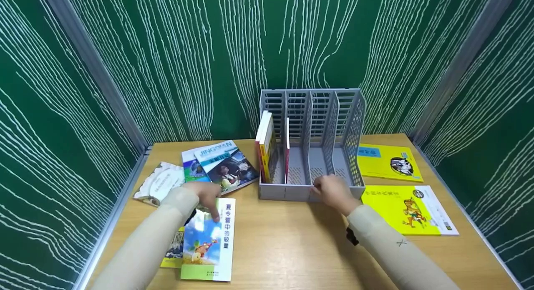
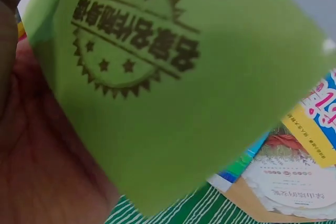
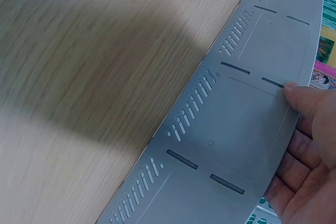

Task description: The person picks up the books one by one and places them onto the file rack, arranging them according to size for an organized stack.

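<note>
My left hand (image 1: pixel 204 195) grips the upper part of a paperback book (image 1: pixel 203 250) with a blue picture, a white strip along its right side and a green lower band. In the left wrist view a green part of the book (image 2: pixel 147 114) with a round stamp fills much of the picture, and the palm (image 2: pixel 47 145) lies beside it. With thumb on one face and fingers behind, my right hand (image 1: pixel 333 192) holds the front lip of a grey magazine rack (image 3: pixel 236 114). Several thin books (image 1: pixel 267 150) stand upright in the rack's left compartments.
Left of the rack lie a JINGDIAN magazine (image 1: pixel 229 167) and a white-labelled book (image 1: pixel 160 183). A yellow-edged book (image 1: pixel 173 252) is partly under the held one. Two yellow books (image 1: pixel 392 162) lie right of the rack. Green walls border the wooden table (image 1: pixel 279 248).
</note>
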Motion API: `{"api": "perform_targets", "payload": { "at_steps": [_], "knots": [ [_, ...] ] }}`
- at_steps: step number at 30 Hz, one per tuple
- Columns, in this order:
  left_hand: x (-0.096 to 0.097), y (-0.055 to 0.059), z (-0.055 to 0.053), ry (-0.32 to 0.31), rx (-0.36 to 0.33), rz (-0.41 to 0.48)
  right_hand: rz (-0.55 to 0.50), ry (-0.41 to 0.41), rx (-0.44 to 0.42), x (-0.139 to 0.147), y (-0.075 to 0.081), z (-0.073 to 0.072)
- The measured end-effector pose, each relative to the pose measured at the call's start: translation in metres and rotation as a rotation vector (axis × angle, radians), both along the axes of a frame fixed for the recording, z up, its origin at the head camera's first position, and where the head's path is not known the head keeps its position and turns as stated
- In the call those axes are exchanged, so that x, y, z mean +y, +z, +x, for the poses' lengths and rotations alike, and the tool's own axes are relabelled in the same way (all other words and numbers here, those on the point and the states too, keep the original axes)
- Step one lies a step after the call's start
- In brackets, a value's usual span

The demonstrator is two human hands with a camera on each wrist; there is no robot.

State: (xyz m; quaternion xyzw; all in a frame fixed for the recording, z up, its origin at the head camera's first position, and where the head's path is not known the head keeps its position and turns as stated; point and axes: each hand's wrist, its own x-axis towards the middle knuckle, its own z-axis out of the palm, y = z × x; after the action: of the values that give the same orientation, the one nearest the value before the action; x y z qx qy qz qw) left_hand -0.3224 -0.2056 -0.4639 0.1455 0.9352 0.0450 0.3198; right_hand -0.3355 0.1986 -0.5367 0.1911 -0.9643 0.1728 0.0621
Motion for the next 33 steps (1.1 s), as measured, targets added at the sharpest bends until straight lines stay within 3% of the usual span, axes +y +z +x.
{"api": "perform_targets", "payload": {
  "at_steps": [5, 11, 14, 21, 25, 29, 33],
  "knots": [
    [-0.003, 0.006, 0.002, -0.033, -0.034, 0.019, 0.002, -0.004, 0.021, 0.0, 0.0, 0.0],
    [-0.006, 0.013, 0.002, 0.051, -0.098, 0.116, -0.009, -0.012, 0.006, 0.001, 0.001, 0.0],
    [-0.006, 0.016, -0.001, 0.063, -0.123, 0.143, -0.017, -0.004, -0.001, 0.001, 0.001, 0.0],
    [-0.004, 0.02, -0.003, 0.094, -0.119, 0.272, -0.031, 0.017, 0.016, 0.003, -0.002, -0.001],
    [-0.006, 0.019, -0.005, 0.104, -0.077, 0.379, -0.034, 0.019, 0.015, 0.003, -0.002, -0.001],
    [-0.008, 0.016, -0.008, 0.08, 0.016, 0.478, -0.026, 0.014, 0.0, 0.002, -0.001, 0.0],
    [-0.008, 0.013, -0.011, 0.123, 0.074, 0.611, -0.036, 0.01, -0.009, 0.001, 0.003, 0.001]
  ]
}}
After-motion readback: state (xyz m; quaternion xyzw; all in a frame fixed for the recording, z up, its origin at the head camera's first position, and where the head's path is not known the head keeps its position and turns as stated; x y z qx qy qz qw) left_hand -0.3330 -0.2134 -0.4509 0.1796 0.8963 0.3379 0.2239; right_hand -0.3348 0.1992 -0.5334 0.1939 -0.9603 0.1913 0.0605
